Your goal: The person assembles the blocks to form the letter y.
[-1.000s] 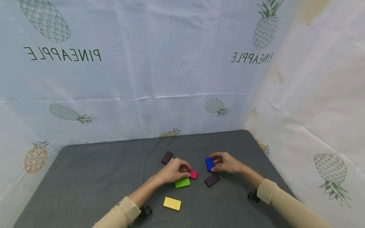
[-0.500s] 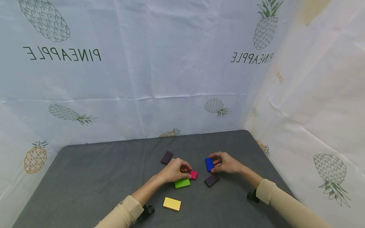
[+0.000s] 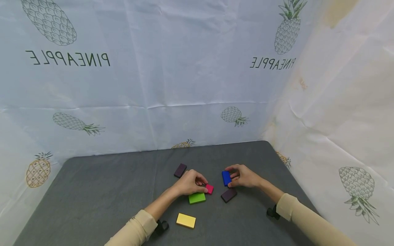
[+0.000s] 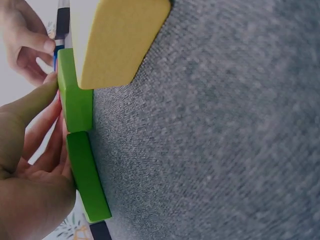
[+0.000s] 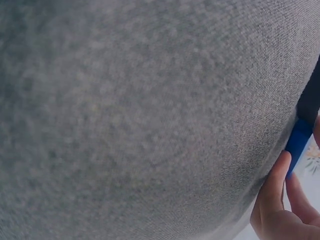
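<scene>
In the head view, my left hand (image 3: 190, 183) pinches a small red block (image 3: 209, 189), its thumb on the near side. Just under that thumb lies a light green block (image 3: 197, 198). A dark green block (image 4: 89, 175), hidden by the hand in the head view, shows beside the palm in the left wrist view. My right hand (image 3: 243, 176) grips a blue block (image 3: 226, 178) on the table, thumb at its near end and index finger by its far end. In the right wrist view the blue block (image 5: 299, 142) is partly covered by fingertips (image 5: 281, 165).
A black block (image 3: 229, 195) lies just below the blue one. Another black block (image 3: 180, 170) sits beyond my left hand. The yellow block (image 3: 186, 220) is nearest me on the grey table (image 3: 107, 191). A white pineapple-print curtain (image 3: 184, 78) hangs behind.
My left forearm has shifted a little to the right, and its thumb has moved slightly right along the red block. The right hand and the blue block stay in place.
</scene>
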`<state>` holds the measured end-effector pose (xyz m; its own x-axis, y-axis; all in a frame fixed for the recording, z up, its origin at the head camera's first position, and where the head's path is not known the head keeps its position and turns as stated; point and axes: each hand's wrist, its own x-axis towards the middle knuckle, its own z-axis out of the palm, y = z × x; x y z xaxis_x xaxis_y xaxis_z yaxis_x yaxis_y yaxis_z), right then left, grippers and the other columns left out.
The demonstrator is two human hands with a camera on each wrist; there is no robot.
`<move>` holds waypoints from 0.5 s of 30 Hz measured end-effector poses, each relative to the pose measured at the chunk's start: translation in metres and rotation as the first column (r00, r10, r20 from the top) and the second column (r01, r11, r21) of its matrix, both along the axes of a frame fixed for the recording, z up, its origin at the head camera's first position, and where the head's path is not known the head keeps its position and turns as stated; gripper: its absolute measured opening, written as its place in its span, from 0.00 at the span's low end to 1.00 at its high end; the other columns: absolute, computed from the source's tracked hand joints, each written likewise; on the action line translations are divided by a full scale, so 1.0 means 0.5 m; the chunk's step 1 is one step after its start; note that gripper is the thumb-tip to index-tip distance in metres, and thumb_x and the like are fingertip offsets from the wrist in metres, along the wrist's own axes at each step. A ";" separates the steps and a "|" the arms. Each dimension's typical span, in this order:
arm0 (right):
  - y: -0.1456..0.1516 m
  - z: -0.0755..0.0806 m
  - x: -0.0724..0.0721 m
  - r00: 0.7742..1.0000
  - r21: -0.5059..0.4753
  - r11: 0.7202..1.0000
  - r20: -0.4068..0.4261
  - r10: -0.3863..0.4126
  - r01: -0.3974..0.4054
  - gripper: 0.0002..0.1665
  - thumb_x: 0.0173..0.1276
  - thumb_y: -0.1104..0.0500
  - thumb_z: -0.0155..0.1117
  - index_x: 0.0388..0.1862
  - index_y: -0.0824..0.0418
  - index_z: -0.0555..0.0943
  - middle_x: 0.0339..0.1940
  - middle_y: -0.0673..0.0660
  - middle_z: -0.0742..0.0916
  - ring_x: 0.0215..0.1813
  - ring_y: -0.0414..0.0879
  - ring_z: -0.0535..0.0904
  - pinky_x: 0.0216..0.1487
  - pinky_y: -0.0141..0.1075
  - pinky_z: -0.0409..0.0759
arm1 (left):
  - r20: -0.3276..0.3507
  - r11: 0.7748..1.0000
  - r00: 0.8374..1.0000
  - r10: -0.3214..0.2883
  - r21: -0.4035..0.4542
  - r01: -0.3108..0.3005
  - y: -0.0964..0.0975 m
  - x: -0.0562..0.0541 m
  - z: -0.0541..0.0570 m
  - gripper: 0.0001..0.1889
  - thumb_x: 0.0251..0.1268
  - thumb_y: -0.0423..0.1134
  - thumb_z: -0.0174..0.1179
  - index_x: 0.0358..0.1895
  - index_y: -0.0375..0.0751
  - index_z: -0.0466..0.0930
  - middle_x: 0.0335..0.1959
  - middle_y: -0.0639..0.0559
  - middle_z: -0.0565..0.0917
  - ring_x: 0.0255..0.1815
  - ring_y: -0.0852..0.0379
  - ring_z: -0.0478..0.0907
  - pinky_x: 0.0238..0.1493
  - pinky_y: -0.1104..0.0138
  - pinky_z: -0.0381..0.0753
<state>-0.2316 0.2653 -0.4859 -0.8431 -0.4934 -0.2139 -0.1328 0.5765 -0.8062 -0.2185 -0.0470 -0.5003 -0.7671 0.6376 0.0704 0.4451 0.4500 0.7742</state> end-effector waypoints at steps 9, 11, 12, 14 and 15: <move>0.003 -0.001 -0.002 0.998 0.009 1.000 -0.051 0.022 -0.022 0.39 0.67 0.63 0.81 0.73 0.76 0.75 0.69 0.76 0.80 0.59 0.56 0.87 0.55 0.38 0.90 | 0.007 1.000 1.000 -0.004 0.008 0.004 0.003 -0.001 -0.002 0.11 0.66 0.36 0.78 0.48 0.35 0.94 0.42 0.43 0.94 0.36 0.67 0.80 0.41 0.75 0.79; 0.002 -0.001 -0.002 0.998 0.010 1.000 -0.062 0.026 -0.026 0.39 0.67 0.62 0.81 0.73 0.76 0.76 0.68 0.76 0.81 0.58 0.56 0.87 0.54 0.37 0.90 | 0.005 1.000 1.000 -0.002 0.007 0.002 0.003 -0.001 -0.003 0.11 0.66 0.36 0.78 0.48 0.35 0.94 0.42 0.43 0.94 0.36 0.68 0.80 0.41 0.75 0.79; 0.002 -0.001 -0.002 0.997 0.011 1.000 -0.066 0.027 -0.026 0.39 0.67 0.62 0.81 0.73 0.76 0.76 0.67 0.76 0.81 0.58 0.56 0.88 0.54 0.37 0.90 | 0.005 1.000 1.000 -0.002 0.008 0.002 0.003 -0.001 -0.003 0.11 0.66 0.35 0.77 0.48 0.35 0.94 0.42 0.43 0.94 0.37 0.68 0.80 0.41 0.75 0.79; 0.001 -0.001 -0.003 0.997 0.012 1.000 -0.068 0.026 -0.025 0.40 0.67 0.61 0.81 0.73 0.76 0.76 0.67 0.75 0.82 0.58 0.55 0.88 0.54 0.37 0.90 | 0.004 1.000 1.000 -0.002 0.009 0.002 0.001 0.001 -0.001 0.11 0.66 0.36 0.77 0.48 0.35 0.94 0.43 0.43 0.94 0.37 0.68 0.81 0.42 0.75 0.79; 0.000 0.000 -0.003 0.998 0.010 1.000 -0.065 0.025 -0.024 0.40 0.67 0.61 0.81 0.73 0.76 0.76 0.66 0.75 0.82 0.58 0.56 0.88 0.54 0.37 0.91 | 0.002 1.000 1.000 -0.003 0.012 0.003 0.000 0.001 0.000 0.11 0.66 0.36 0.77 0.48 0.35 0.94 0.43 0.43 0.94 0.37 0.66 0.82 0.42 0.75 0.80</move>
